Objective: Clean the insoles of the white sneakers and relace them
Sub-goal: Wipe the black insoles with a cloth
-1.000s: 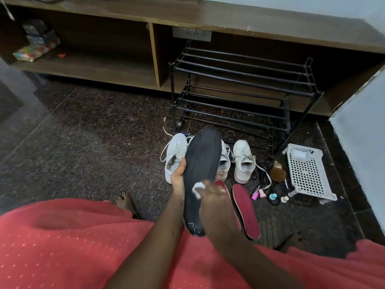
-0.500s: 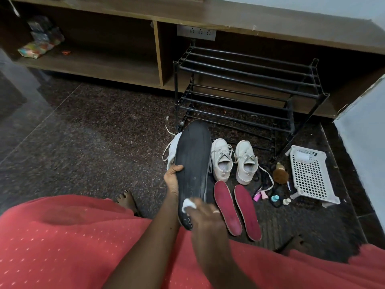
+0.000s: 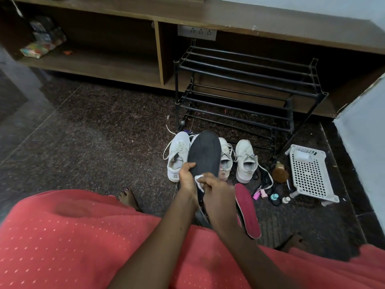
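While my red skirt (image 3: 73,243) fills the bottom of the view, both my forearms reach out over it to a dark insole (image 3: 205,155) that I hold up on end, its toe pointing away from me. My left hand (image 3: 186,178) grips its left edge, thumb across the face and fingers wrapped behind. My right hand (image 3: 218,191) is closed on a small white cloth (image 3: 199,180), pinched in the fingertips and pressed against the lower part of the insole. Just right of that hand a red insole (image 3: 248,209) lies flat on the floor (image 3: 93,132); my bare toes (image 3: 127,196) show at the skirt's edge on the left. Beyond the dark insole stand the white sneakers (image 3: 245,160), toes away from me, laces loose, one partly hidden behind the insole. Right of them lie small bottles (image 3: 275,197), a brown brush (image 3: 280,174) and a white basket (image 3: 310,174). Farther back stands a black rack (image 3: 245,88), in front of a wooden shelf (image 3: 93,65).
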Action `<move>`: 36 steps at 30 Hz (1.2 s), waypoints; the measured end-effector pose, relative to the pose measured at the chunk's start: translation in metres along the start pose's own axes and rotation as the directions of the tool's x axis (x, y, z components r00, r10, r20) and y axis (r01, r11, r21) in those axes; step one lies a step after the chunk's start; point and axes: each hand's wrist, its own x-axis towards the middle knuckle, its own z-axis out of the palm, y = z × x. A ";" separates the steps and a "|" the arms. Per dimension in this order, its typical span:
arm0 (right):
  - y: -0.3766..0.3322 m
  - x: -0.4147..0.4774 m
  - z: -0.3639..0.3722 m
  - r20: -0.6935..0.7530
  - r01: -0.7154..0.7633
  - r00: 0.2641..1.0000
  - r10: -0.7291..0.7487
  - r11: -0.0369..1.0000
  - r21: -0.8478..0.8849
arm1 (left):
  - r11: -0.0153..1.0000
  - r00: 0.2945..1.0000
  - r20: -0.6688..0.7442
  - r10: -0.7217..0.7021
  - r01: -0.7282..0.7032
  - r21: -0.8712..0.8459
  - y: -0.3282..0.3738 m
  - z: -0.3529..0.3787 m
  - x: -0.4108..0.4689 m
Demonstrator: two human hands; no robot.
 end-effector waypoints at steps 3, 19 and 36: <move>-0.008 -0.034 -0.022 0.050 0.095 0.994 -0.096 0.995 0.034 | 0.999 0.999 0.010 0.047 -0.047 0.000 0.014 0.000 -0.005; 0.001 0.056 0.002 0.017 0.070 0.997 -0.069 0.926 -0.371 | 0.998 0.939 0.341 -0.040 0.055 -0.034 0.012 0.015 -0.021; 0.007 0.005 0.006 0.077 0.193 0.980 -0.185 0.974 -0.117 | 0.981 0.963 0.256 -0.080 0.121 -0.149 0.023 -0.003 0.002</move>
